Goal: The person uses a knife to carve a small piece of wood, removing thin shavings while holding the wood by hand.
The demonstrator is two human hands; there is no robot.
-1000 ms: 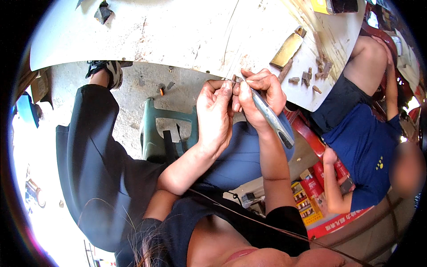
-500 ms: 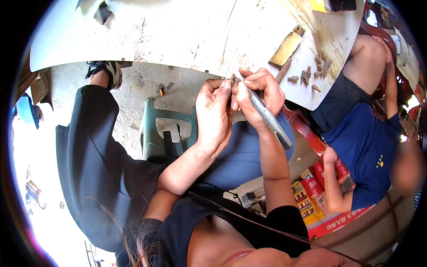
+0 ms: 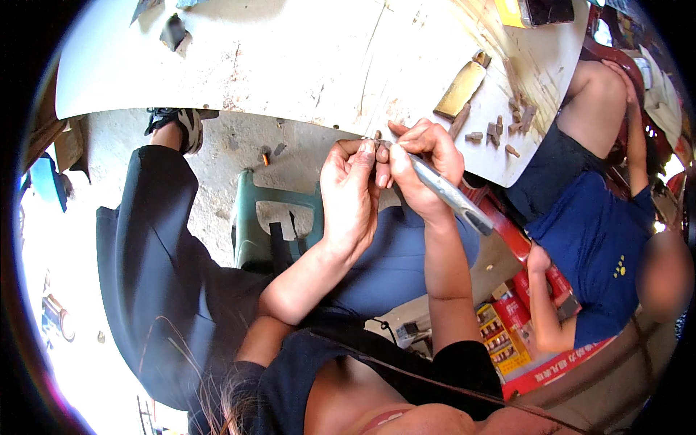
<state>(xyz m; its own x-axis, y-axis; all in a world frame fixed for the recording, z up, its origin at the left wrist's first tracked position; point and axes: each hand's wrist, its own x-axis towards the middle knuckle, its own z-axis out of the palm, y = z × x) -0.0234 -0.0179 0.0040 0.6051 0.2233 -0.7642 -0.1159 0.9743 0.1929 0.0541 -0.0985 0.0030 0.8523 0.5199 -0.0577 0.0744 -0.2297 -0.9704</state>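
My left hand (image 3: pixel 349 190) is closed, pinching a small brown piece (image 3: pixel 377 135) between thumb and fingertips at the table's near edge. Most of that piece is covered by the fingers, so its full shape is hidden. In my right hand (image 3: pixel 429 168) is a craft knife with a long grey handle (image 3: pixel 458 199), its dark butt end slanting down to the right. Its tip meets the brown piece, and the two hands almost touch there. Beyond my right hand, several small brown pieces (image 3: pixel 495 132) lie on the white table (image 3: pixel 290 65).
A yellowish block (image 3: pixel 462 88) and a brown stick (image 3: pixel 460 120) lie right of my hands. Thin strips (image 3: pixel 493 36) and a phone (image 3: pixel 549 11) are farther back. A dark scrap (image 3: pixel 173 32) sits far left. Below is a green stool (image 3: pixel 246 217); another person (image 3: pixel 587 239) sits at right.
The knife has swung so its butt end points farther right, and its tip shows more openly against the piece. The whole view has shifted slightly.
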